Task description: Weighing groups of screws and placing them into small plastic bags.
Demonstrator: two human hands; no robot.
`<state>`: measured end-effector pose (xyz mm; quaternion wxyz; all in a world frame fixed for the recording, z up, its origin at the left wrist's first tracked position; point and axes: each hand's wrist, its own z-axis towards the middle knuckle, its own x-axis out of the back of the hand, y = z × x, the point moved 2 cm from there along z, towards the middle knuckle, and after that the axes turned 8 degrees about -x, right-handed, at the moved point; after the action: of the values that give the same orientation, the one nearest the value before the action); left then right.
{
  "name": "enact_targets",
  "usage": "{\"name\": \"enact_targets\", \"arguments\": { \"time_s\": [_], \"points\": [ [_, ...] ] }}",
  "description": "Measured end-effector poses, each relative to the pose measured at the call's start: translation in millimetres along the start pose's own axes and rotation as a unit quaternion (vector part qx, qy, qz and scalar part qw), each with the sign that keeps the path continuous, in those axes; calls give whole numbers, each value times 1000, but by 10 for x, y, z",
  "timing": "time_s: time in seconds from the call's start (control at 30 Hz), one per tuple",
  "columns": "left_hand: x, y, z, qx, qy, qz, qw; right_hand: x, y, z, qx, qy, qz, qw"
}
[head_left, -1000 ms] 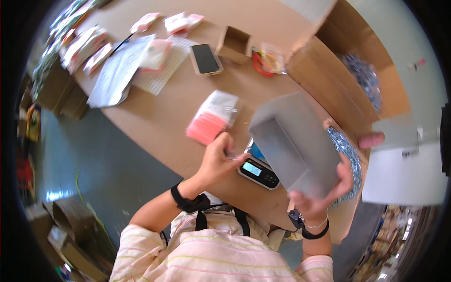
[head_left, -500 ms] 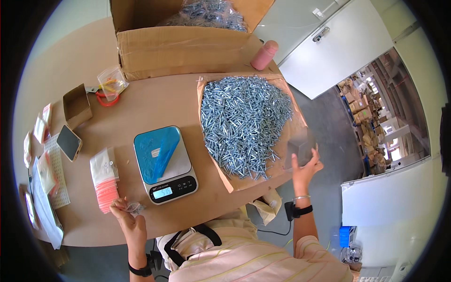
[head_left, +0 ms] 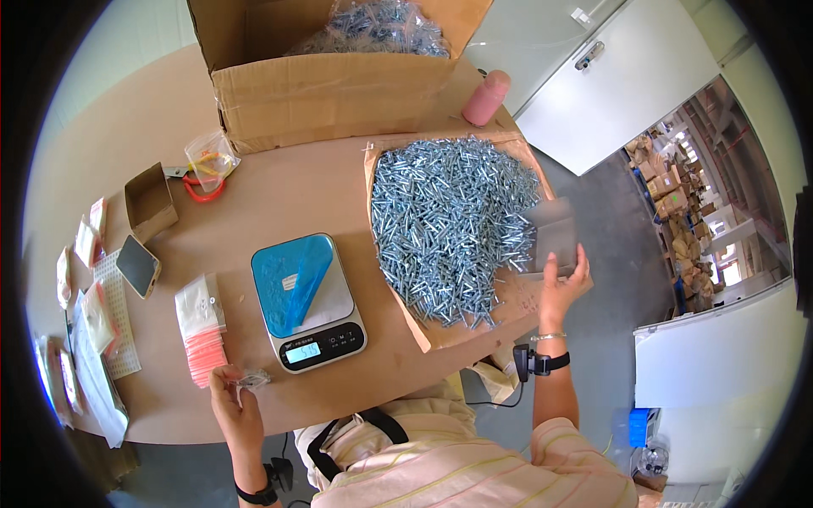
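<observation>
Grey tray [head_left: 555, 235], seen in front of the scale [head_left: 336, 295] approx. 1 s ago, now lies at 3 o'clock of the metal fastener pile [head_left: 453, 229], blurred, contact w/ pile unclear; R hand [head_left: 562, 295] grips its 6 o'clock end, thumb & fingers apart. Scale, w/ lit display, is thus in full view, & R-side handling seems centred on the pile. L hand [head_left: 237, 413], at 7 o'clock of scale, pinches a clear bag [head_left: 255, 379], contents unclear, near the bag stack [head_left: 201, 330].
</observation>
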<state>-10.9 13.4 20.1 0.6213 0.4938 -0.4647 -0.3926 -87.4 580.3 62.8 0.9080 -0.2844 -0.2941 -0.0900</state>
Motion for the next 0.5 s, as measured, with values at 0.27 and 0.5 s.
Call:
{"name": "enact_targets", "arguments": {
  "time_s": [0.27,0.5],
  "points": [
    [123,401,76,-120,10,225,967,76,-500,138,-342,-122,463,808],
    [-65,753,-83,-194,-93,296,930,-427,-1820,-293,-307,-576,526,546]
  ]
}}
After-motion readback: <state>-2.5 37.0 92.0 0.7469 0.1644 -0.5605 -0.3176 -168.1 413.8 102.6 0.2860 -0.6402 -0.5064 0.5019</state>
